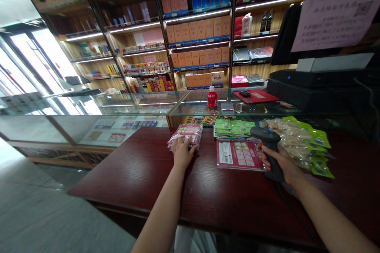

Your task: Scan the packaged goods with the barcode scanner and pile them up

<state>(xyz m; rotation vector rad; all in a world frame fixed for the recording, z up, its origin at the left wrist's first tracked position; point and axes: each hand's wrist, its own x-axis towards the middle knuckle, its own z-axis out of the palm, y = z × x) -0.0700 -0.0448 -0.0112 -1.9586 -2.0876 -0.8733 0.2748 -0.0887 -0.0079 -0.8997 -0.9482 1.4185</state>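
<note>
My right hand (280,162) is wrapped round the handle of a dark barcode scanner (266,136), whose head points left over a flat pink packet (237,153) with a printed barcode label. A cable runs from the scanner's grip down past my forearm. On a stack of similar pink packets (190,131), my left hand (182,152) lies with its fingers stretched out and spread on the near side. Green packets (231,127) are piled just behind the flat pink packet. To the right of the scanner sits a heap of clear packs with pale contents and green labels (299,140).
All this lies on a dark red wooden desk (142,174). Behind it stands a glass display counter (190,104) with a red bottle (212,98), a mouse (245,93) on a red mat and a monitor (286,35) at the right. Stocked shelves line the wall.
</note>
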